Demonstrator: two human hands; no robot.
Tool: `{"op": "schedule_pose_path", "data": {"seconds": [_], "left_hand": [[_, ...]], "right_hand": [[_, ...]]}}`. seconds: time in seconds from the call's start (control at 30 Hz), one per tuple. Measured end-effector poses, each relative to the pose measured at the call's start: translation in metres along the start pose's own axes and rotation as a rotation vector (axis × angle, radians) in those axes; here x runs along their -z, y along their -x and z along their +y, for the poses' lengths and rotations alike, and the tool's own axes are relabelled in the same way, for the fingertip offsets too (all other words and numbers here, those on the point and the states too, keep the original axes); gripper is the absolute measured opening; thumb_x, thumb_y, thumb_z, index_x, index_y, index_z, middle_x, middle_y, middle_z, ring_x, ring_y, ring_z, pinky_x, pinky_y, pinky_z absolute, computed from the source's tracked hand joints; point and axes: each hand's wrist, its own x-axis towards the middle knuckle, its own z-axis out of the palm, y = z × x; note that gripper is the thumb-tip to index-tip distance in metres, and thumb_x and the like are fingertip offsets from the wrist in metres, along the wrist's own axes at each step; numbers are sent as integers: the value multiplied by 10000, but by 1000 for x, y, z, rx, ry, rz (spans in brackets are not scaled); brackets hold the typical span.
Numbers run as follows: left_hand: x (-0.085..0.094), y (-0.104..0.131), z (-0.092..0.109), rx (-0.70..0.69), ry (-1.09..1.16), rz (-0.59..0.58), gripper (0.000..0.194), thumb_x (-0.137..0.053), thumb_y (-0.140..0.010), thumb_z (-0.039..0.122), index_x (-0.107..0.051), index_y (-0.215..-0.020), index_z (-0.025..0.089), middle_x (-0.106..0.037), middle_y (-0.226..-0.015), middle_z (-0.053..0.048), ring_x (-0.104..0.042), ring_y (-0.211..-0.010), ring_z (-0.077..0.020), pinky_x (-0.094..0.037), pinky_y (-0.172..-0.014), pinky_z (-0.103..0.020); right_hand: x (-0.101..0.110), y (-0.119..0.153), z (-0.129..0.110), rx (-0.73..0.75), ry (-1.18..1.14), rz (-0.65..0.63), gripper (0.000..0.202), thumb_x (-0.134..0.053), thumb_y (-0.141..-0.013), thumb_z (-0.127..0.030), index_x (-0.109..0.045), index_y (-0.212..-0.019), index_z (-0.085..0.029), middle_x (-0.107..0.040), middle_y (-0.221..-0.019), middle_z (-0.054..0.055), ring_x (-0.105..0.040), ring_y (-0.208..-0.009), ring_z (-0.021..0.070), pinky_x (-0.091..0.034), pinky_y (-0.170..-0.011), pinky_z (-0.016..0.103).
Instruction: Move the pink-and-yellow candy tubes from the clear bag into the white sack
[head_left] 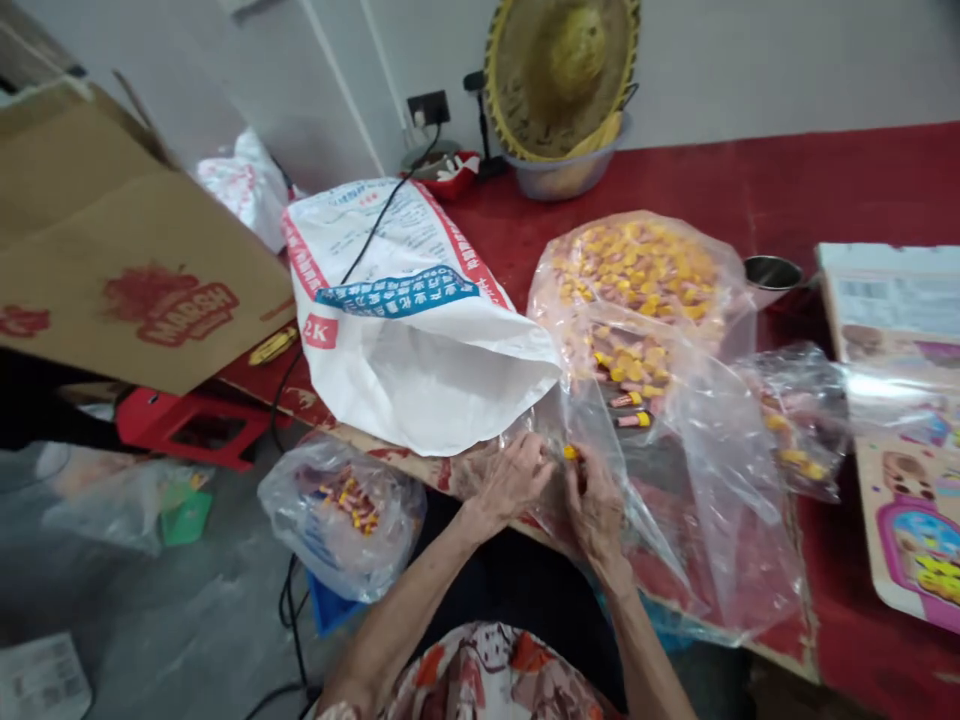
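My right hand (598, 505) is pinching a small tube with a yellow cap (571, 453) at the table's front edge. Just to its left, my left hand (516, 477) has its fingers curled over clear plastic; what they hold, if anything, is hidden. Ahead on the right lies a large clear plastic bag (720, 470), its far part full of many yellow-capped pink tubes (637, 265). A few loose tubes (630, 400) lie near its mouth. The white woven sack (420, 370), printed in red and blue, lies with its mouth towards my hands.
A cardboard box (135, 240) stands at left above a red stool (195, 425). Lower left, a plastic bag of tubes (352, 500) rests on a blue container. A metal cup (772, 272), small bag (806, 440) and printed packages (900, 400) stand right. A straw hat (562, 80) leans behind.
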Motion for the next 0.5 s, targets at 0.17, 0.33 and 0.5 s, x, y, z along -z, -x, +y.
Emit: {"op": "schedule_pose_path", "data": {"seconds": [0.17,0.33,0.5], "left_hand": [[-4,4,-1,103,43,21,52,-581,-972,177,-567,-991,223,-660,-1035,-55,-659,-977,-220,-530,-836,-335],[2,-4,-4,227,446,-137,51,-642,-922,241,-609,-954,220,-693,-928,-14,-665,-856,-177,-542,-793,-299],[32,1,-11,426,790,-36,314,-695,-882,478,-677,-1025,199,-719,-912,-32,-680,-820,-179,-555,-734,-281]], "right_hand": [[4,-3,0,-115,16,-71,526,-388,-1078,-612,-664,-1230,-191,-737,-1101,137,-701,-928,281,-578,-874,435],[11,-7,-9,-219,0,-91,574,-411,-1024,-709,-659,-1127,-201,-723,-933,105,-663,-759,265,-570,-750,406],[10,-11,-24,-266,-82,-130,456,-442,-1008,-654,-627,-974,-238,-688,-813,58,-629,-668,235,-561,-691,377]]}}
